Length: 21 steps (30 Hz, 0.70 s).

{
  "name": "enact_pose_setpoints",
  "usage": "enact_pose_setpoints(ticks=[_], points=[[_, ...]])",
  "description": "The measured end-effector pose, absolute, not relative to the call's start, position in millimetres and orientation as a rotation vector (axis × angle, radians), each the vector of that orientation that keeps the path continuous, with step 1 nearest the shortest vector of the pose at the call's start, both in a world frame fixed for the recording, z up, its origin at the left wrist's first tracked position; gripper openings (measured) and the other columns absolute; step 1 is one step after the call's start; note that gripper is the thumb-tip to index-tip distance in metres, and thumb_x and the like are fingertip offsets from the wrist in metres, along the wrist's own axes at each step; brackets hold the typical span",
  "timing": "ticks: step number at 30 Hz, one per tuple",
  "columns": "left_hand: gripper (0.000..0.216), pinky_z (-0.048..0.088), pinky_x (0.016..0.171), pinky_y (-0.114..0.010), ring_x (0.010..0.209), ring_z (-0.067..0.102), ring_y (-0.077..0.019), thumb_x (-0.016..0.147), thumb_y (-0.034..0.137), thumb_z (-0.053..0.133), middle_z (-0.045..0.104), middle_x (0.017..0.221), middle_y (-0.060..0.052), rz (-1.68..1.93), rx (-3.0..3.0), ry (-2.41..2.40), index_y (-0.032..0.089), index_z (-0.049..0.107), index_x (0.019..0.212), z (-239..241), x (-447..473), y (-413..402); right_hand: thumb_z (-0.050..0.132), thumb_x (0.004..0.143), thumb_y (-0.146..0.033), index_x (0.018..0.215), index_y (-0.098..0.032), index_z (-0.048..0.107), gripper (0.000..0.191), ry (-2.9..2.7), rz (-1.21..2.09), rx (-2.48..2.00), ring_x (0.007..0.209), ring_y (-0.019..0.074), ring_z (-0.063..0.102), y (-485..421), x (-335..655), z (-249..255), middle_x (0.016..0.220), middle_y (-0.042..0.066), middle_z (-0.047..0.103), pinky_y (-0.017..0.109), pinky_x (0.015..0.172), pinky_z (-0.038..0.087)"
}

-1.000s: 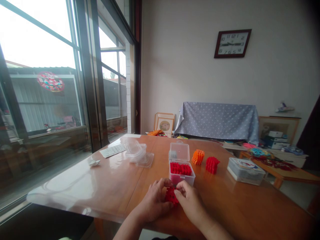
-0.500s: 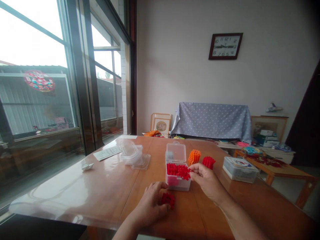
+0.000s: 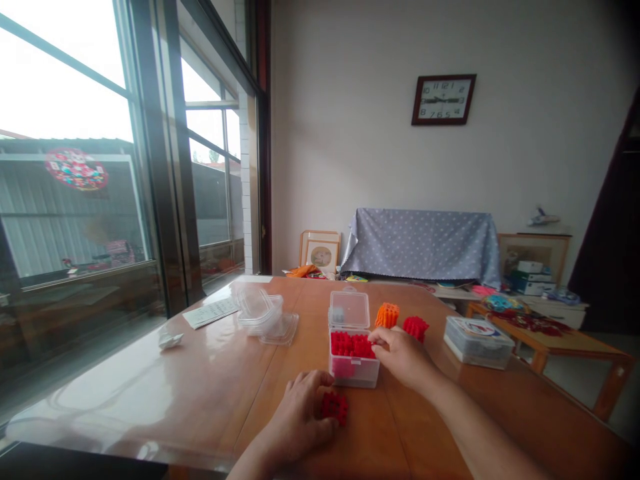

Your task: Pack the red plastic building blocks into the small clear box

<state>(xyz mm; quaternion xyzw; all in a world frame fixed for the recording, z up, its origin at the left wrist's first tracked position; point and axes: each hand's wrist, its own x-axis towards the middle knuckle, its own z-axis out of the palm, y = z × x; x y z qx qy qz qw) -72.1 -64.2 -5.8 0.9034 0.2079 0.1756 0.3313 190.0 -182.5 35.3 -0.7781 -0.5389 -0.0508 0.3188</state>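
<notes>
While the left hand (image 3: 300,417) pins a red block cluster (image 3: 335,406) to the wooden table (image 3: 210,373), the right hand (image 3: 400,352) dips into a clear box (image 3: 353,370).

Head view: left fingers curl around the cluster, steadying it just before the box; right fingertips pinch among the red pieces (image 3: 351,344) inside, whether gripping one cannot be told. Orange (image 3: 387,315) and red (image 3: 416,327) assemblies stand behind.
</notes>
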Motion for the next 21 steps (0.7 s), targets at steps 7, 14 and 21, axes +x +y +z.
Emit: enact_pose_setpoints(ticks=[7,14,21], points=[[0.054,0.041,0.103,-0.04,0.118,0.053,-0.0298,0.068,0.022,0.072,0.062,0.127,-0.005,0.409,2.399,0.567,0.028,0.059,0.12,-3,-72,-65,0.058,0.083,-0.021,0.088,-0.026,0.076,0.02,-1.48,-0.134,-2.078,0.088,0.019,0.066,-181,186,41,0.09,0.003,0.071,0.028,0.083,0.046],[0.05,0.041,0.101,-0.041,0.114,0.054,-0.03,0.066,0.021,0.073,0.063,0.121,-0.004,0.411,2.4,0.58,0.027,0.06,0.113,-3,-70,-65,0.057,0.082,-0.02,0.086,-0.024,0.076,0.02,-1.474,-0.146,-2.045,0.087,0.0199,0.065,-184,185,48,0.088,0.004,0.071,0.028,0.082,0.047],[0.05,0.041,0.1,-0.041,0.113,0.054,-0.0301,0.065,0.023,0.073,0.064,0.119,-0.004,0.413,2.419,0.569,0.028,0.06,0.113,-4,-70,-64,0.057,0.082,-0.017,0.083,-0.024,0.078,0.021,-1.559,-0.093,-2.019,0.092,0.021,0.065,-181,183,40,0.091,0.004,0.073,0.03,0.087,0.047]])
